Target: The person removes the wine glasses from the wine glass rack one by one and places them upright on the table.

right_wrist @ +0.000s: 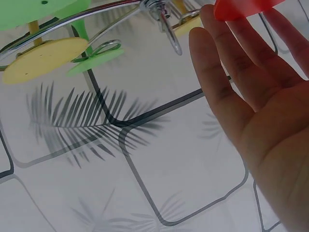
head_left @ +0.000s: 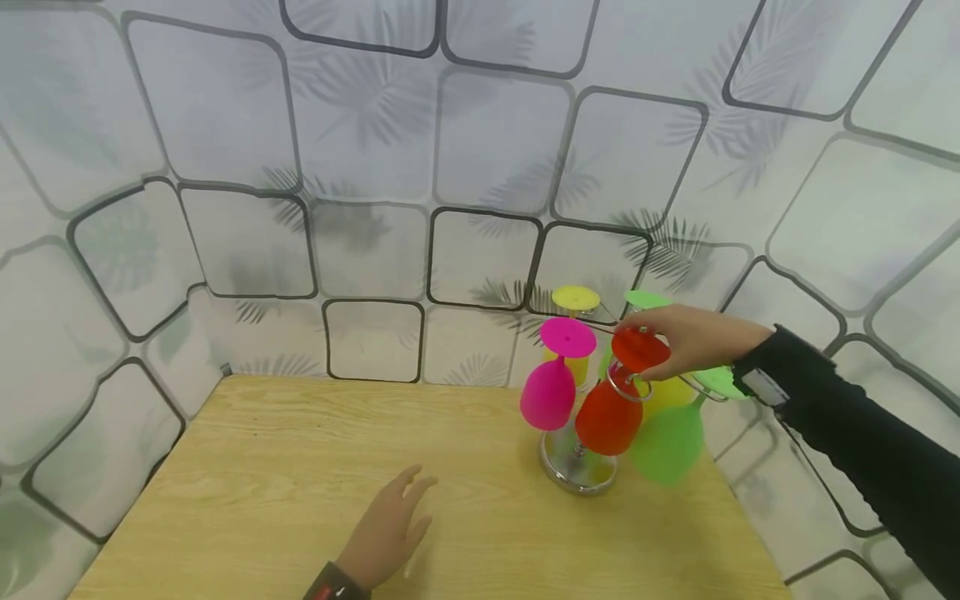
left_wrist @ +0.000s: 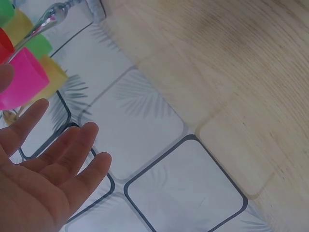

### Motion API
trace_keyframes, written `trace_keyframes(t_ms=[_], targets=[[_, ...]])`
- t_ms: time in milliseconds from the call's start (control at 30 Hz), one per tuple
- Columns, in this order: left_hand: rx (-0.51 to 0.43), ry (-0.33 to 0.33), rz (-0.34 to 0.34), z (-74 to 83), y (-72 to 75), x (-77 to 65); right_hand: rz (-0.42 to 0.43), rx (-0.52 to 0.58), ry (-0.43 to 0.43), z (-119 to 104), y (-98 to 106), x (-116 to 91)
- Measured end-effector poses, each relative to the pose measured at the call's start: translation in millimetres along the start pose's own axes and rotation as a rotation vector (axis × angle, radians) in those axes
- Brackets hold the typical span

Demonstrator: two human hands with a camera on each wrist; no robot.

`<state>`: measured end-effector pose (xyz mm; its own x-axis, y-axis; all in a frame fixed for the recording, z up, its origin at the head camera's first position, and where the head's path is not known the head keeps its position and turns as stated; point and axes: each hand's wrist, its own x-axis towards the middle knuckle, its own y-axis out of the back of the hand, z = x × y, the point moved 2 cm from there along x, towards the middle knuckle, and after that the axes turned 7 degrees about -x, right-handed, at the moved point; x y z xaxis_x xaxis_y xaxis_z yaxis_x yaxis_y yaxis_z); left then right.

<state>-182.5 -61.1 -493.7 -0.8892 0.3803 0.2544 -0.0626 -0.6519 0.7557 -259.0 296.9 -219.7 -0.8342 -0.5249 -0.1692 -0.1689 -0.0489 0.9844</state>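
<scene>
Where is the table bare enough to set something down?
Bare: the table's left, from the wall to the left hand, and the patch between that hand and the stand. Crowded: the far right, where the stand, its goblets and the right hand cluster.

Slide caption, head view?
Right hand grips the foot of an upside-down red plastic-looking goblet on a shiny metal rack; left hand hovers over pale wooden table.
</scene>
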Motion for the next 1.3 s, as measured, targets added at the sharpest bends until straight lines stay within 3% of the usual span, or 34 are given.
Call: trace_keyframes(t_ms=[467,800,1033,1300], targets=[[-0.009,-0.013,0.001,0.1,-6.3,-1.8,0.065,-0.017,-0.010,3.7,-5.2,-37.7],[-0.017,-0.023,-0.036,1.8,-8.1,-0.9,0.069,-0.040,0.083,-31.7,-14.9,-43.2],[-0.024,-0.039,-0.025,-0.8,-8.5,-1.7,0.034,-0.065,0.267,-77.6,-22.8,-18.5],[-0.050,0.035,-0.050,-9.0,-14.4,-3.0,-0.072,-0.101,0.412,-141.1,-21.6,48.3]])
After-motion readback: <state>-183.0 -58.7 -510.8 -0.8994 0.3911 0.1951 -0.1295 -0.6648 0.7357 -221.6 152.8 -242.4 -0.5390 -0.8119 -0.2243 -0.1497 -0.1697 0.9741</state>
